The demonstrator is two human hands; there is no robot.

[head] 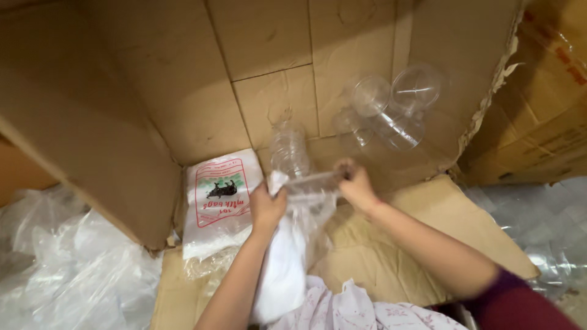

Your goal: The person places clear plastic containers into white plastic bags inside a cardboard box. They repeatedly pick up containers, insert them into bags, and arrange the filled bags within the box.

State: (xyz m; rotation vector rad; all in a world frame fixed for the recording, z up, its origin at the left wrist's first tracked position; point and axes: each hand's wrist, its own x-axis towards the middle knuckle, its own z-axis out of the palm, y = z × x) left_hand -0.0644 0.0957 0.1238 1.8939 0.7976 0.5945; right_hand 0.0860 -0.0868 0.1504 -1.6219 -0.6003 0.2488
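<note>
Clear, flimsy plastic bag (302, 201) hangs over the flattened brown cardboard (379, 244), both hands clamped on its mouth, left hand (266, 208) and right hand (356, 186) apart, stretching it open; it looks light, slippery, best gripped at the rim.

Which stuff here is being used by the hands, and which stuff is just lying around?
In use:
- left hand and right hand, gripping the mouth of the thin clear plastic bag
- clear plastic bottle, just above the bag's mouth

Lying about:
- stack of flat white printed bags
- clear round plastic cups
- brown cardboard box wall
- crumpled clear plastic sheeting
</note>
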